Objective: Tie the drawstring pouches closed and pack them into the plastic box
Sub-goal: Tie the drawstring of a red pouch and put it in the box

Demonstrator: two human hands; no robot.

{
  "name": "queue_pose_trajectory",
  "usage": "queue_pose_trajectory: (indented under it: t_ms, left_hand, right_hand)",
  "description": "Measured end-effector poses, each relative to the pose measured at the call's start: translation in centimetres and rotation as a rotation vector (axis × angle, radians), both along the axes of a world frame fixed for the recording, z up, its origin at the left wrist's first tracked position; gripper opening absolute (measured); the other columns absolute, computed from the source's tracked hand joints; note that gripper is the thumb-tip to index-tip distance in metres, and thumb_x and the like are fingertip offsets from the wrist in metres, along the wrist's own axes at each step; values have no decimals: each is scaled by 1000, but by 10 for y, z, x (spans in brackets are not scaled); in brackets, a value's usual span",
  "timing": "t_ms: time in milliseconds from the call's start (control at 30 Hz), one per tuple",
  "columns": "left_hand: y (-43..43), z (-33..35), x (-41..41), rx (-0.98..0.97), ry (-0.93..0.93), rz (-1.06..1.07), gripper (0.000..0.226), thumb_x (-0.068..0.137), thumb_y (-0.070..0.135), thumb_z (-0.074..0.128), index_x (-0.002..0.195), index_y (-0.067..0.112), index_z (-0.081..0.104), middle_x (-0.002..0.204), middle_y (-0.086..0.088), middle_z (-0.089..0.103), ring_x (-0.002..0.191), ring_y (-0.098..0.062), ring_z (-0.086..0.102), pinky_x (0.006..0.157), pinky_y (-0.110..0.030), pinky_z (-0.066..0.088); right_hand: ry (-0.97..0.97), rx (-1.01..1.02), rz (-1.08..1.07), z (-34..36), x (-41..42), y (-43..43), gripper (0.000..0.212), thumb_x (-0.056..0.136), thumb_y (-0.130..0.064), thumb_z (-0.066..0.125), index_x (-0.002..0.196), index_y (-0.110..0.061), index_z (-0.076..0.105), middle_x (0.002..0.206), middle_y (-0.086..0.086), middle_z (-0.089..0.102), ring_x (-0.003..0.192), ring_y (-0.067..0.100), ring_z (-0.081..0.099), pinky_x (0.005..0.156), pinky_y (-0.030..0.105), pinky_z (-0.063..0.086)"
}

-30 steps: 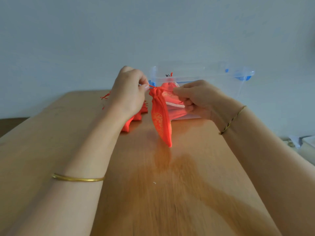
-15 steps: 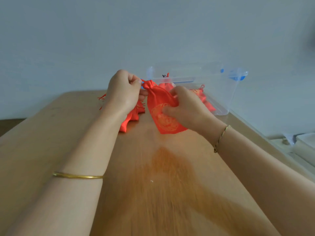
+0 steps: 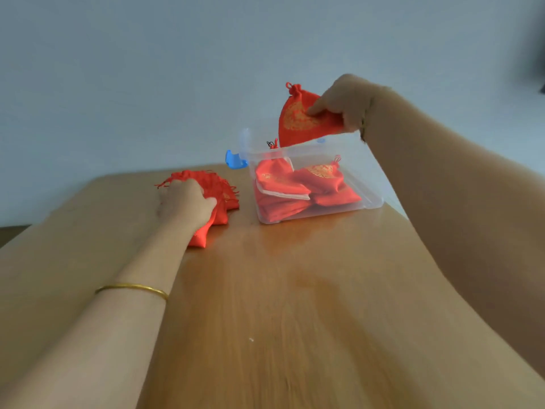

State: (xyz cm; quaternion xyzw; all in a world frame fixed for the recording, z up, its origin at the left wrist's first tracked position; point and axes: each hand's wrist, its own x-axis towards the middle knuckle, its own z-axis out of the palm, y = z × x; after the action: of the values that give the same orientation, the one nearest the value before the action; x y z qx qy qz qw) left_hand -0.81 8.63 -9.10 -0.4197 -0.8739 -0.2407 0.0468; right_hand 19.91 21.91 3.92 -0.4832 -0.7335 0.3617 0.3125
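My right hand (image 3: 345, 103) pinches a red drawstring pouch (image 3: 298, 121) with a gold pattern, its neck cinched, and holds it in the air just above the clear plastic box (image 3: 373, 199). Several red pouches (image 3: 300, 187) lie inside the box. To the left of the box a pile of red pouches (image 3: 219, 190) rests on the wooden table (image 3: 280, 305). My left hand (image 3: 185, 202) lies on top of that pile, fingers curled over a pouch.
A blue latch (image 3: 233, 160) sticks out at the box's far left corner. A pale wall stands right behind the table. The table's rounded far-left corner lies just beyond the pile, and its right edge runs close beside the box.
My left hand let go of the pouch's cord and dropped onto the pile. My right hand carried the tied pouch up and right, over the box. The view shifted left.
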Motion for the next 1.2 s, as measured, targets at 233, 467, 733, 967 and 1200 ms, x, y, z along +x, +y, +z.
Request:
queue_pose_trajectory:
  t_ms: [233,467,733,967,1200]
  left_hand:
    - [7,-30,-17,-9,32,29,22,80,15,63,100,7,66,116,-16,58,107,-37,54,88,-45,47]
    - [6,-24,-15,138,36,-13,13,82,7,57,82,6,69,100,-16,65,89,-35,59,72,-38,47]
    - [-23,3,31,238,-260,-243,18,76,2,59,64,16,59,63,-12,43,61,-21,38,58,-31,34]
    - [-52,12,66,136,-862,-464,9,82,1,65,76,7,61,68,-5,61,62,-12,57,54,-18,51]
    - [-51,17,42,338,-619,-375,43,78,22,71,118,16,56,107,3,56,95,-6,54,78,-21,42]
  right_hand:
    - [-468,482,-180,-14,-10,11,26,85,-4,48,61,-5,41,56,7,45,74,31,49,56,24,35]
    - [-44,517,-6,-26,-5,-51,22,81,-1,44,91,-2,64,90,19,69,80,33,67,53,27,45]
    - [33,-247,398,-112,-20,-108,19,95,-23,42,90,-6,50,79,16,50,62,22,45,46,20,42]
    - [235,-404,278,-132,-25,-104,19,87,-1,51,70,-11,53,56,3,54,39,7,50,42,16,43]
    - [245,-404,444,-106,-3,-85,26,81,8,48,80,-16,55,78,4,56,64,14,52,59,22,48]
